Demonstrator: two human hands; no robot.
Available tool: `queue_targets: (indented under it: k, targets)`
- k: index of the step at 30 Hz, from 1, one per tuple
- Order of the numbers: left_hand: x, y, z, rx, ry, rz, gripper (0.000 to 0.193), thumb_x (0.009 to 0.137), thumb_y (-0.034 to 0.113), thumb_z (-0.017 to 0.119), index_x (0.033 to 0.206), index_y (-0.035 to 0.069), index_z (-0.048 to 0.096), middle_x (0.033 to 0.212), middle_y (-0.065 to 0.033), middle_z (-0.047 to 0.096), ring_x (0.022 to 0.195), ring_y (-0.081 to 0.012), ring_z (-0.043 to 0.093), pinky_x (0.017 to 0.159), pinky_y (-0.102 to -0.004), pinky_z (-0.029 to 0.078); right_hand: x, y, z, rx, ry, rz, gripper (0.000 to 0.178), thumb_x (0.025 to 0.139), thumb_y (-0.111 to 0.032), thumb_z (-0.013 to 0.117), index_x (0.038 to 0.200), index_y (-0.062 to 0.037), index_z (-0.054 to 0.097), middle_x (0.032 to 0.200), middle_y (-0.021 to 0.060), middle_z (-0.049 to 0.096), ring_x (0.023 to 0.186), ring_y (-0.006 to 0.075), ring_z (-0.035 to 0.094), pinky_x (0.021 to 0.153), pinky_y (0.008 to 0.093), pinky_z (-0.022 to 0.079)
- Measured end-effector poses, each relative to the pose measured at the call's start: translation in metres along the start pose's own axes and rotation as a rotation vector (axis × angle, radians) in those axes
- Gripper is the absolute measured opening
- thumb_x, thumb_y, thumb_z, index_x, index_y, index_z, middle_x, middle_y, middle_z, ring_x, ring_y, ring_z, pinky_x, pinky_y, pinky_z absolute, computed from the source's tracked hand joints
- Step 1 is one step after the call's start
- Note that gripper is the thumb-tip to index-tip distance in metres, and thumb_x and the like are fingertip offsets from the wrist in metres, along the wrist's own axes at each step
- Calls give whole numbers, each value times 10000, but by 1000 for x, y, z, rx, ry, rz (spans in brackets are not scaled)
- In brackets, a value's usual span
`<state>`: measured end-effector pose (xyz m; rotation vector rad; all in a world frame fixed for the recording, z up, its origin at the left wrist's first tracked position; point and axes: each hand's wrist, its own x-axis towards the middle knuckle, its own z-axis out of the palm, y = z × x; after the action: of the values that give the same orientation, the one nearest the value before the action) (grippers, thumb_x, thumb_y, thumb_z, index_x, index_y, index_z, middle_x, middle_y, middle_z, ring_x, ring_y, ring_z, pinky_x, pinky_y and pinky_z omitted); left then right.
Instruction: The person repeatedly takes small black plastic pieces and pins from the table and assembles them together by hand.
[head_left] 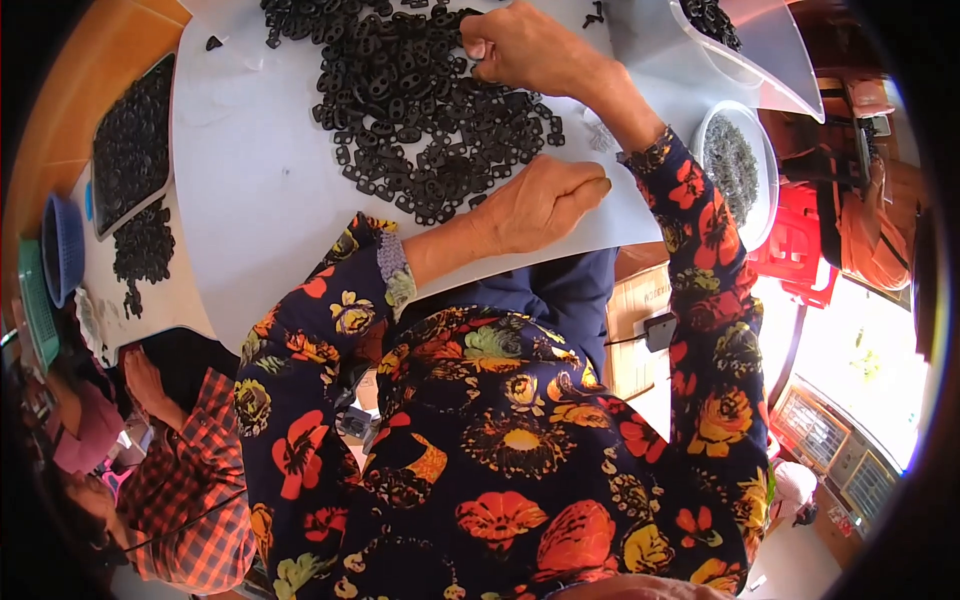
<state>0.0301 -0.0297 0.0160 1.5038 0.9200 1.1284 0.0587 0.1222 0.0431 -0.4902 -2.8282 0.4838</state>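
Note:
A wide pile of small black plastic pieces with holes (400,95) spreads over the white table (250,200). My left hand (535,208) is closed at the table's near edge, just right of the pile's near end. Its thumb presses against curled fingers, and anything between them is hidden. At the far right side of the pile, my right hand (540,48) has its fingers curled in, close to the black pieces. What it holds, if anything, cannot be made out. Between the hands, near my right wrist, lies a little group of clear pieces (598,132).
To the right stand a white tub (767,185) of small greyish clear pieces and a translucent bin (785,75) holding black ones. A red plastic stool (795,245) is beyond. At left are a black-filled tray (98,215), a blue basket (62,255) and a person in a checked shirt (195,490).

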Motion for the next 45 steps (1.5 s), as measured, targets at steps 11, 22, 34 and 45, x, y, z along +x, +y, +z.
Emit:
queue_targets:
  k: [11, 22, 34, 45]
  targets:
    - [-1, -2, -4, -80, -3, -86, 293, 938, 204, 453, 739, 3, 529, 600, -17, 494, 609, -120, 491, 606, -272, 416, -58, -11, -37, 563, 113, 361, 213, 789, -103, 652, 996, -58, 679, 845, 60, 693, 747, 121, 656, 660, 261, 514]
    - [10, -17, -16, -941, 77, -322, 287, 961, 264, 437, 885, 8, 541, 629, -79, 542, 722, -230, 547, 724, -322, 450, -137, -25, -30, 712, 277, 276, 123, 796, 0, 658, 916, -17, 680, 852, 45, 659, 806, 119, 628, 744, 264, 512]
    - [6, -3, -11, -590, 205, -231, 205, 955, 198, 507, 903, 7, 561, 731, -81, 619, 733, -152, 567, 730, -275, 462, -159, -30, -16, 805, 453, 485, 122, 825, -101, 679, 933, -47, 695, 746, 38, 668, 690, 83, 599, 666, 244, 496]
    - [0, -7, -4, -182, 210, -128, 104, 925, 103, 520, 894, 17, 570, 750, -31, 641, 673, -61, 540, 653, -212, 451, -155, -56, -8, 606, 469, 590, 132, 828, -147, 644, 821, -19, 675, 626, 71, 626, 567, 88, 570, 563, 259, 480]
